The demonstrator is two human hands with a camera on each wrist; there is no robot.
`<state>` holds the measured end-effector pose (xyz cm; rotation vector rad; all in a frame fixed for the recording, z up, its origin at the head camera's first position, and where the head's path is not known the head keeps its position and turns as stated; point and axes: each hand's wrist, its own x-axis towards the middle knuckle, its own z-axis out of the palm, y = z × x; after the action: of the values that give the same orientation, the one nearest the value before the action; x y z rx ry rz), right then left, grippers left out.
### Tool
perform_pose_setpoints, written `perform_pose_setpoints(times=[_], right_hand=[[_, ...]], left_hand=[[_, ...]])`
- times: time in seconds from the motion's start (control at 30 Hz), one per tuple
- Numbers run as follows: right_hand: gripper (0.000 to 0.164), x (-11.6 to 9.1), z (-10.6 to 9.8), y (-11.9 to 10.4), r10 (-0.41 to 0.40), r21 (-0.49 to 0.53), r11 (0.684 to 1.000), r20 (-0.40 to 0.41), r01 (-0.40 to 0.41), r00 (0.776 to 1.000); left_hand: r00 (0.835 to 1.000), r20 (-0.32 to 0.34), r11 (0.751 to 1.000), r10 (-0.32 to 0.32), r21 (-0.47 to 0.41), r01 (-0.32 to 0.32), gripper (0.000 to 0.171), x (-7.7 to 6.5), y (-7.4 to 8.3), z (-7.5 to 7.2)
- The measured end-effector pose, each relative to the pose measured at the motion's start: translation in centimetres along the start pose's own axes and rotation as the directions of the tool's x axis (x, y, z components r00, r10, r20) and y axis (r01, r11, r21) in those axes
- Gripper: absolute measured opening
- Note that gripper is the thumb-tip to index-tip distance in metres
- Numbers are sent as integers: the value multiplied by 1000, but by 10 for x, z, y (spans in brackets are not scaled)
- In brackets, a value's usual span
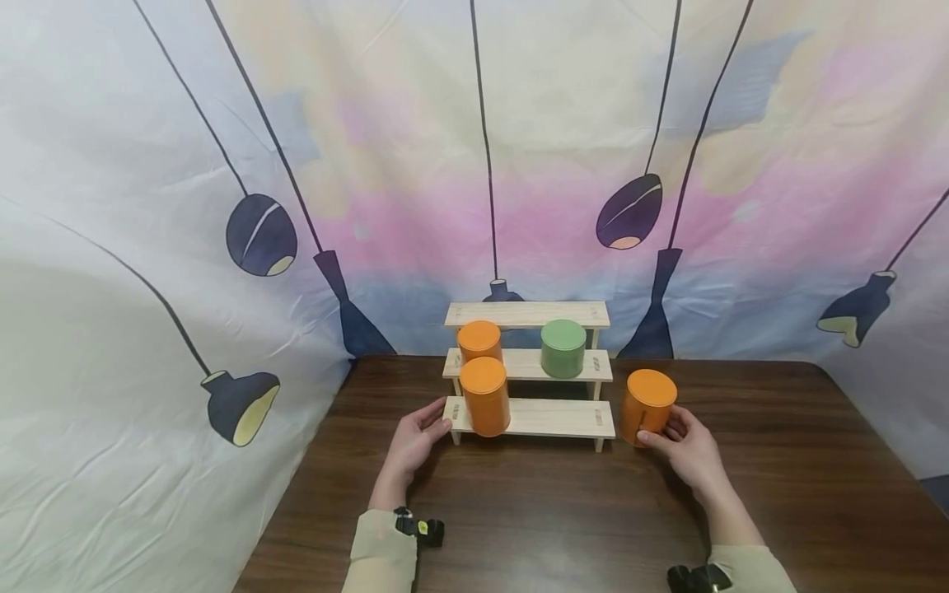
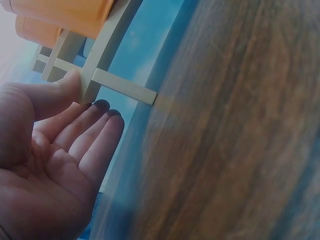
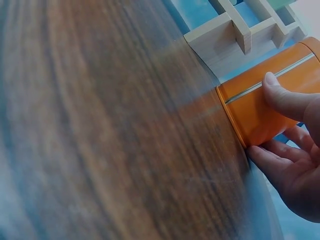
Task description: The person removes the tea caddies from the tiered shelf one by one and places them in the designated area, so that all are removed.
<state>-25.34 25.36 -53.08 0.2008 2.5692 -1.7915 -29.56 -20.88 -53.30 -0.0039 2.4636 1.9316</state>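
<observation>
And here at the right of centre, the right hand has an orange can in its grip, thumb on the near side, fingers curled round behind! That can is beside the right end of the wooden stand, its base down at the tabletop; whether its full weight rests there, I can't tell. The low side hold looks chosen to leave the lid clear.

Over at centre-left, the left hand lightly pinches the end of the lowest board, the other fingers fairly straight and a little apart; I'd judge that's to steady the stand.

Up on the steps, one orange can stands at the lowest board's left, another orange can behind it on the middle board, a green tin to the right, spaced so each shows.

Now the direction: the held can stands roughly upright, lid up, long axis vertical, a seam running along its side. The stand's boards stretch left to right, stepping up towards the back.
</observation>
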Motion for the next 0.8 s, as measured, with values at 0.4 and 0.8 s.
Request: perform_pose_setpoints(times=[0.4,0.8], right_hand=[[95,1,-3,-1,-11,5,1000,35,11,999],[110,-2,-15,-7,-2,-13,1000,73,3,997]], left_hand=[[1000,-5,1000,3,12,-3,53,1,2,-1],[1000,4,1000,14,-5,-14,52,0,0,-2]])
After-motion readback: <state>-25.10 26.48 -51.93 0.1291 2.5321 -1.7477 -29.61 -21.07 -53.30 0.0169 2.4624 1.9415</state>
